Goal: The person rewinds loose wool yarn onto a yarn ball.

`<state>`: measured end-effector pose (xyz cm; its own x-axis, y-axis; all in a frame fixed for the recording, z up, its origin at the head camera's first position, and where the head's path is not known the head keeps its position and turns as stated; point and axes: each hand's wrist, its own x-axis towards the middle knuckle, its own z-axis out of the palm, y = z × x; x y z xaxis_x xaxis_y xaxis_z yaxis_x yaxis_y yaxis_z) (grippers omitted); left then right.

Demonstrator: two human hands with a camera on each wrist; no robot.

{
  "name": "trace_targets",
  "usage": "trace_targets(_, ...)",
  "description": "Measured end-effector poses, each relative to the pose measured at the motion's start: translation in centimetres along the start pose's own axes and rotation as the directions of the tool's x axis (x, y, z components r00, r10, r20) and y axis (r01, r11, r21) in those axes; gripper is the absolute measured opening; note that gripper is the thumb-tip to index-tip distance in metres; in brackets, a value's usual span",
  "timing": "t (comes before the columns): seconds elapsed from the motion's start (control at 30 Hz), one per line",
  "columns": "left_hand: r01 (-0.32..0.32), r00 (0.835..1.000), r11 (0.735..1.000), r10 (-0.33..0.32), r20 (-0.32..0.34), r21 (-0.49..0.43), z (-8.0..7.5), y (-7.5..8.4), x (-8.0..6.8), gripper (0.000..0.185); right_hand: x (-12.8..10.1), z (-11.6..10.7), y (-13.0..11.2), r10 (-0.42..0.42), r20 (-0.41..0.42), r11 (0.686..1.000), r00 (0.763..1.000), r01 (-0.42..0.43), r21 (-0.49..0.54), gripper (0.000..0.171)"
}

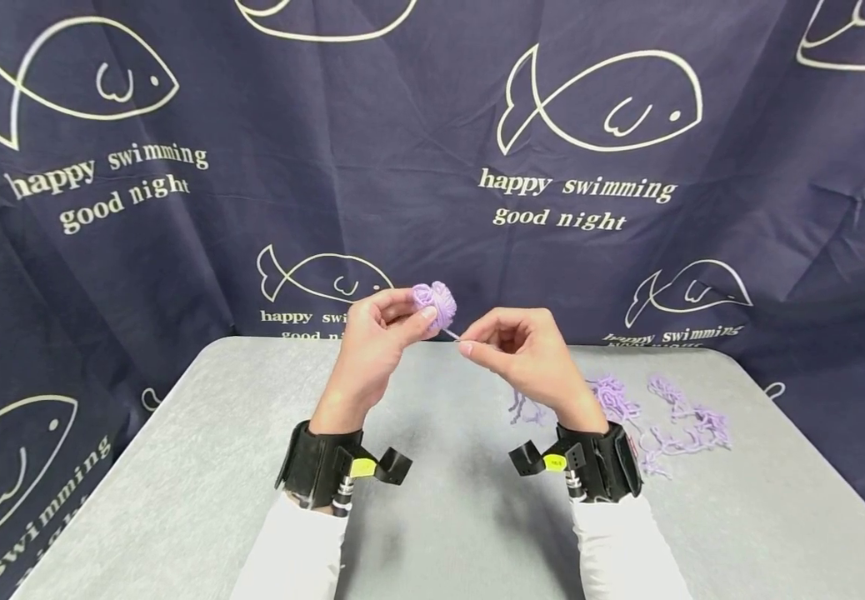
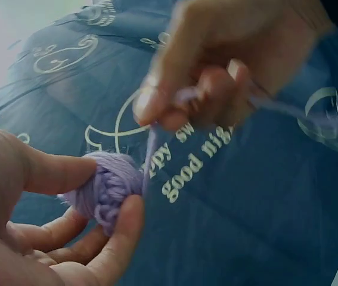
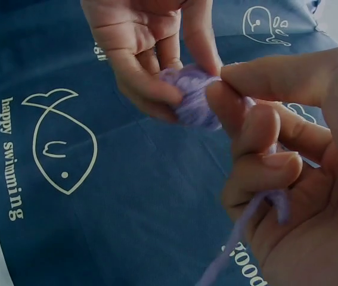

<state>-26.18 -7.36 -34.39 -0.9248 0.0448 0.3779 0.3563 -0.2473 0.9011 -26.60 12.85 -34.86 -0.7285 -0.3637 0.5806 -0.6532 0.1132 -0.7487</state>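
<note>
A person's left hand (image 1: 376, 337) grips a small lilac yarn ball (image 1: 436, 302) between thumb and fingertips, raised above the grey worktop (image 1: 177, 492), while the right hand (image 1: 526, 350) pinches the loose strand (image 1: 451, 333) just beside the ball, thumb against forefinger, the other fingers curled. In the right wrist view the strand (image 3: 240, 226) runs down through the curled fingers and out below the palm. The winding looks to be the step in hand; done well, it likely calls for the strand to be kept taut and short between the two hands, the ball turned a little in the left fingertips so each wrap lies beside the last and not across it, and a light pinch so the yarn feeds without slipping off the ball's shoulder. On the worktop to the right lie loose yarn scraps (image 1: 672, 421), well apart from the hands; the trailing strand could tangle with them if it drags there. A dark fish-print cloth (image 1: 597, 167) hangs behind. Black wrist mounts (image 1: 327, 467) sit over white sleeves (image 1: 290, 550).
</note>
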Motion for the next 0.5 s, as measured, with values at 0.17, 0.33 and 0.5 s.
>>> trace_targets(0.17, -0.147, 0.989, 0.935, 0.148, 0.023, 0.323, 0.04, -0.58, -0.01, 0.023, -0.03, -0.10, 0.01, -0.039, -0.114, 0.998, 0.993, 0.044, 0.037, 0.006)
trace_targets(0.33, -0.173, 0.983, 0.865, 0.123, 0.136, 0.471, -0.19, -0.73, -0.16, 0.022, 0.02, -0.40, 0.05, -0.069, -0.234, 0.995, 0.970, 0.084, 0.057, 0.006)
trace_targets(0.5, -0.146, 0.942, 0.892, -0.007, 0.337, 0.428, -0.51, -0.38, -0.30, 0.022, 0.14, -0.74, 0.10, -0.059, -0.292, 0.995, 0.955, 0.079, 0.056, 0.008)
